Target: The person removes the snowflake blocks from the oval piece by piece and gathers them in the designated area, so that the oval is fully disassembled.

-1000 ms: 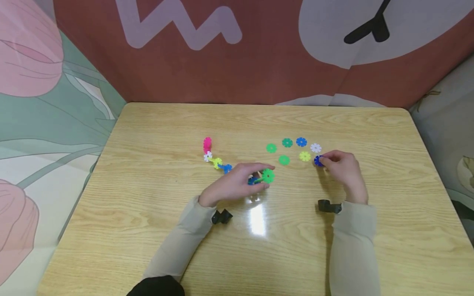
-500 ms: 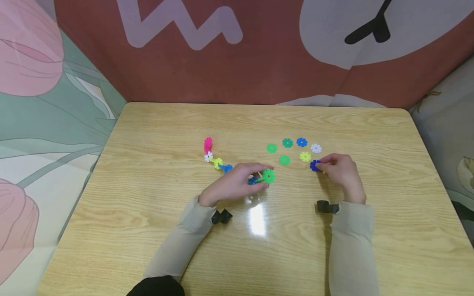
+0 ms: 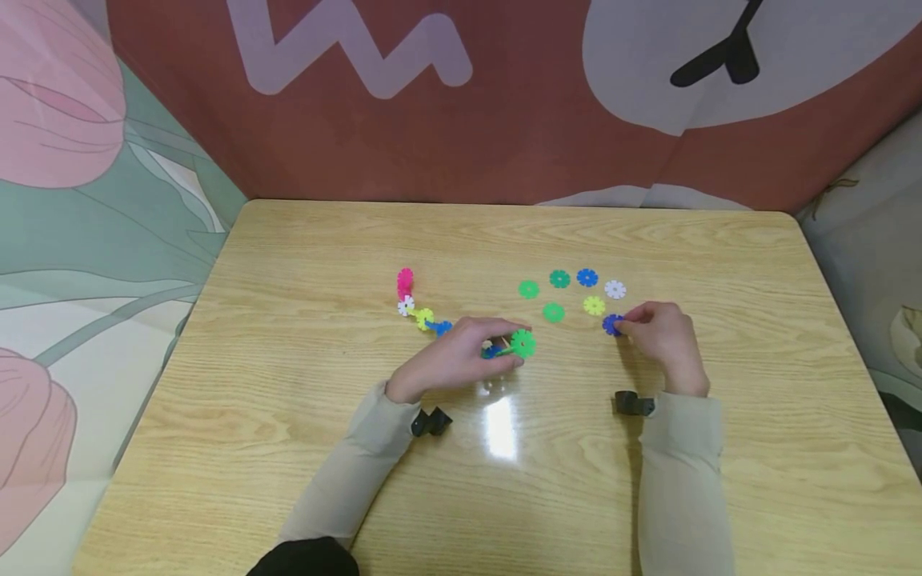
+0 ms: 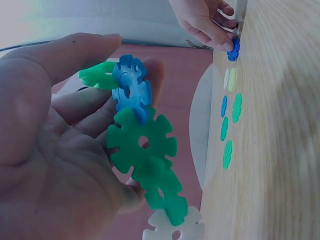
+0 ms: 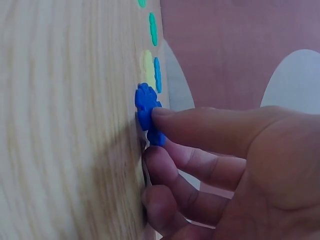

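Mid-frame, a left hand (image 3: 467, 352) is clasping a flower-disc chain (image 4: 156, 132); center-right, the right hand (image 3: 663, 338) is pinching 1 blue disc (image 5: 144, 106).

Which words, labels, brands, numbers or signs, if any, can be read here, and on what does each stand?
There are none. No readable marking shows on the notched discs or the black wrist cameras. The pale zigzag on the red-brown wall covering resembles a W, but appears to be decoration.

The chain (image 3: 424, 318) was pink, white, yellow, blue and green, the pinched disc (image 5: 145, 107) blue and the table (image 3: 562, 424) stripy tan.
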Motion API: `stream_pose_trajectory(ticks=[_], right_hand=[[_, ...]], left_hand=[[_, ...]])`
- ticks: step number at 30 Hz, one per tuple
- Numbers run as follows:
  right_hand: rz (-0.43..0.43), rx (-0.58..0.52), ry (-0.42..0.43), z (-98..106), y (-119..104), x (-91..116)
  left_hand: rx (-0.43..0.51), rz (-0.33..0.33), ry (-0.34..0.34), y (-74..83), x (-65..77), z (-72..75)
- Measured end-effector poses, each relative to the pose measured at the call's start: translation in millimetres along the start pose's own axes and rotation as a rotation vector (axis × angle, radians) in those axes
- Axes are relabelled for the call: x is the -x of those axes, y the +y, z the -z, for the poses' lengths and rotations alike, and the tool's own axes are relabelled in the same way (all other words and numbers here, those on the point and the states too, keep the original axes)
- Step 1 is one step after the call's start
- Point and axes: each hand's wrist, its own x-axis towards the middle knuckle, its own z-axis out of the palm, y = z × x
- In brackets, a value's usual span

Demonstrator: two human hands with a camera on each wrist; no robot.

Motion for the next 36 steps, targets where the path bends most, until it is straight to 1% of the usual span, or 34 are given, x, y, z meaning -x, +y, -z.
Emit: stream_pose_trajectory(ticks=[5, 7, 9, 12, 15, 19, 22, 25, 28, 32, 36], right_hand=[[-0.014, 0.015, 0.012, 0, -3, 1], [0.016, 0.009, 0.027, 1, -6, 3], [0.086, -0.014, 0.056, 2, -13, 7], [0.238, -0.095, 0.081, 2, -33, 17], [0.369, -0.166, 0.066, -2, -57, 30], [0.478, -0.19, 0.024, -13, -82, 44], [0.529, -0.178, 0.002, -22, -94, 52], [0.546, -0.159, -0.029, -28, -102, 58], [0.541, -0.148, -0.065, -32, -106, 61], [0.532, -0.154, -0.105, -35, -107, 62], [0.545, -0.154, -0.129, -35, -108, 62]], left_hand=[[0.004, -0.008, -0.006, -0.6, -0.2, -0.4], [-0.005, -0.008, -0.004, -1.1, -0.3, -0.6], [-0.015, -0.004, 0.005, -1.4, -0.5, -0.8], [-0.022, 0.005, 0.031, -1.3, -0.8, -0.6], [-0.01, 0.011, 0.064, -1.3, -1.3, -0.5], [0.009, 0.01, 0.092, -2.5, -2.1, -1.0], [0.011, 0.0, 0.103, -3.9, -2.3, -1.7], [0.015, -0.017, 0.112, -5.0, -2.4, -2.5], [0.019, -0.025, 0.123, -5.6, -2.4, -3.1], [0.019, -0.023, 0.139, -5.7, -2.4, -3.3], [0.021, -0.023, 0.144, -6.1, -2.5, -3.7]])
